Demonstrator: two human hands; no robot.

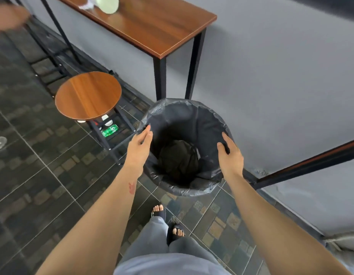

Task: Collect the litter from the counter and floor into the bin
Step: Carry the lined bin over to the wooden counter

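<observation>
Left hand (139, 144), centre of frame: thumb and fingertips pinch the black liner (172, 116) at the bin's left rim. Right hand (229, 153), just right of centre: fingers loosely curled over the liner at the right rim, thumb on the inside; firm grip vs. mere rest can't be told. Bin (192, 187) stands on the dark tiled floor (33, 175) at frame centre, close to the grey wall (271, 76); a dark crumpled mass lies at its bottom, identity unclear.

Round wooden stool (88, 95), left of centre, near the bin but apart from it. Under the stool, on the floor: green can (110, 130) on its side, plus small white items (105, 118) too small to identify. Wooden counter (162, 30) w/ black legs, upper centre, against the wall; a pale green rounded object (109, 4) and something whitish beside it sit at the top edge, cut off by the frame. Lower centre: person's grey trousers (158, 245) and dark open-toed sandals (159, 212).
</observation>
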